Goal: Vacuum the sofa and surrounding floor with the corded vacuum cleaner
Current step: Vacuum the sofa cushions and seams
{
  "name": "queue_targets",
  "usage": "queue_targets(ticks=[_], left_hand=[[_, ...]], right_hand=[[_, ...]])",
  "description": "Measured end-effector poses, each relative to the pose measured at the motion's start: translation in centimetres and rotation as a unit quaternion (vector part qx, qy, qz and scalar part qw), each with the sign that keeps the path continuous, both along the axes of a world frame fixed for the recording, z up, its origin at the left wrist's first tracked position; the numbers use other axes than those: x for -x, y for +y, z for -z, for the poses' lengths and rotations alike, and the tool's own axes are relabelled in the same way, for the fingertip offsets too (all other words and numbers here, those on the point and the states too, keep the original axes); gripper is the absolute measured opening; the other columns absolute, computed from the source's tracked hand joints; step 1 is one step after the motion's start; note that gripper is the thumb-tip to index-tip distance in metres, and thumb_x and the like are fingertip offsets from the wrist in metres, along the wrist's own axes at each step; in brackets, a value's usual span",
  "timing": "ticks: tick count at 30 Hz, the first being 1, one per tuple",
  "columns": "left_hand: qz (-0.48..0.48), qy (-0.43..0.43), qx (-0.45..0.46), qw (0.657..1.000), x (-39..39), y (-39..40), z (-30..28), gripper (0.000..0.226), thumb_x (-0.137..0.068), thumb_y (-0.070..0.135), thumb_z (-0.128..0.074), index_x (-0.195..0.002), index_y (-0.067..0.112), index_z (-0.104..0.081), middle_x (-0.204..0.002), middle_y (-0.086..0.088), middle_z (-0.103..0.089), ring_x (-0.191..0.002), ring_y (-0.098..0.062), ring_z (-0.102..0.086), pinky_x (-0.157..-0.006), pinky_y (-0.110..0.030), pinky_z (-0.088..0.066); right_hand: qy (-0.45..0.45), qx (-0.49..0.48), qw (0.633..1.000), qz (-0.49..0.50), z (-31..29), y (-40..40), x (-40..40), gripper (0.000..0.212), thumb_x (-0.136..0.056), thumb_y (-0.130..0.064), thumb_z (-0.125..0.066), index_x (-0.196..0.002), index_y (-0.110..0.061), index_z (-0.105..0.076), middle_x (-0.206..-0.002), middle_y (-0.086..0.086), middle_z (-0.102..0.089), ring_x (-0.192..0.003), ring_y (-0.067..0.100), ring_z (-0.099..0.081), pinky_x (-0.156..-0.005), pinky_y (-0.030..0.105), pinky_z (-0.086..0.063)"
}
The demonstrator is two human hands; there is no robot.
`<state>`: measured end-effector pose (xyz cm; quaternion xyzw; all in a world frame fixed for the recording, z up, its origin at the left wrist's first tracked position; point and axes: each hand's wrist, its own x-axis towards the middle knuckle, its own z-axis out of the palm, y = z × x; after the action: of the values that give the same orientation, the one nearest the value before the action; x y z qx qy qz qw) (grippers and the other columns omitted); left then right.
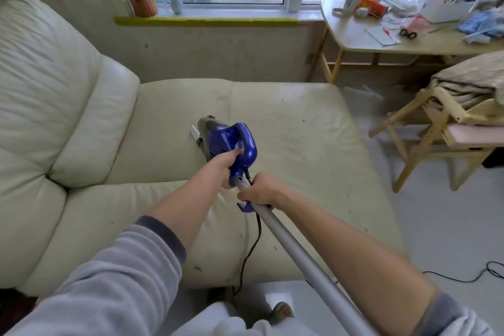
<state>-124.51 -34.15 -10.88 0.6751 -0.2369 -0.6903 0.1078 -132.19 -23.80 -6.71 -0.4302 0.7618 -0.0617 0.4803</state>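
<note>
The blue corded vacuum cleaner (pixel 227 142) points down onto the cream sofa (pixel 169 117), its nozzle touching the seat near the middle seam. My left hand (pixel 225 165) grips the blue loop handle from below. My right hand (pixel 260 189) grips the grey tube (pixel 305 262) just behind the motor body. The black cord (pixel 252 248) leaves the handle, runs over the seat's front edge and continues on the floor at the right. Crumbs (pixel 293 142) lie scattered on the seat to the right of the vacuum.
A wooden table (pixel 354 38) with clutter stands under the window at the back right. A wooden chair (pixel 431 139) piled with cloth stands on the white floor (pixel 441 221) right of the sofa. Bottles and a basket line the windowsill (pixel 207 20). My foot (pixel 282 311) is below.
</note>
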Motion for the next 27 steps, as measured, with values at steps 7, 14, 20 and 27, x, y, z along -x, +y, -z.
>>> queue_targets(ticks=[7,14,20,27], left_hand=[[0.036,0.012,-0.006,0.999,3.0,1.6,-0.5,0.052,-0.077,0.036,-0.077,-0.114,0.008,-0.055,-0.094,-0.01,-0.067,-0.088,-0.023,-0.063,-0.077,-0.036,-0.051],[0.078,0.019,-0.003,0.997,6.0,2.5,-0.3,0.059,-0.074,0.039,-0.078,-0.12,0.01,-0.055,-0.096,-0.009,-0.067,-0.089,-0.024,-0.063,-0.08,-0.037,-0.052],[0.118,0.002,0.024,0.993,7.4,2.7,-0.4,0.049,-0.083,0.036,-0.071,-0.116,0.007,-0.048,-0.086,-0.011,-0.061,-0.076,-0.024,-0.057,-0.078,-0.036,-0.047],[0.137,0.02,0.021,0.99,7.1,2.4,-1.0,0.051,-0.085,0.033,-0.07,-0.123,0.008,-0.049,-0.097,-0.01,-0.062,-0.081,-0.023,-0.057,-0.077,-0.036,-0.047]], right_hand=[[0.013,-0.003,0.999,0.037,-0.2,1.9,2.3,0.021,-0.082,-0.022,-0.066,-0.093,-0.009,-0.056,-0.075,0.005,-0.06,-0.061,0.017,-0.059,-0.05,0.025,-0.048],[0.014,-0.003,0.997,0.075,-0.6,3.4,4.4,0.022,-0.081,-0.022,-0.066,-0.095,-0.009,-0.055,-0.079,0.007,-0.061,-0.064,0.019,-0.06,-0.05,0.026,-0.047],[0.005,0.0,0.994,0.106,-0.4,4.0,5.3,0.02,-0.081,-0.021,-0.066,-0.092,-0.008,-0.055,-0.076,0.006,-0.059,-0.06,0.017,-0.058,-0.047,0.024,-0.044],[0.013,0.002,0.994,0.111,-0.2,3.3,5.3,0.02,-0.081,-0.021,-0.067,-0.091,-0.008,-0.056,-0.076,0.006,-0.059,-0.06,0.017,-0.057,-0.047,0.024,-0.044]])
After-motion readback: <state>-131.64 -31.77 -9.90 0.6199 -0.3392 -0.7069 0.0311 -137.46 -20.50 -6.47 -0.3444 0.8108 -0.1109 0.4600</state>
